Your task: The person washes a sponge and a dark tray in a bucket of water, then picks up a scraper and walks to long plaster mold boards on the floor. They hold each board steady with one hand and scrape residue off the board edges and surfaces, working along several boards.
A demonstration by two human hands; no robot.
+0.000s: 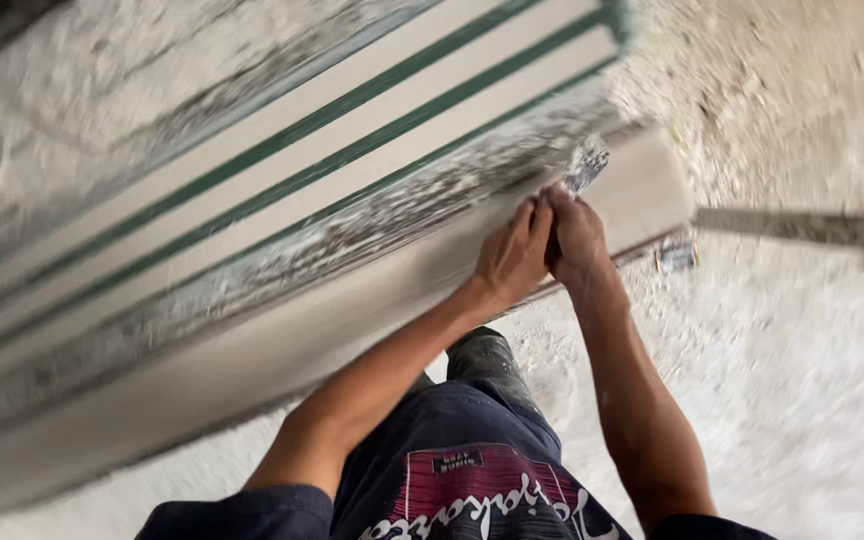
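Your arms reach forward and meet, left hand (512, 258) and right hand (578, 240) pressed together side by side, fingers curled shut around one shared grip, wrists angled inward, forearms bare, knuckles turned up toward you.

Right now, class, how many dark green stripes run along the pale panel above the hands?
3. One green stripe lies highest, a second runs below it, a third lies nearest the plaster-spattered edge. Motion blur may hide others further left.
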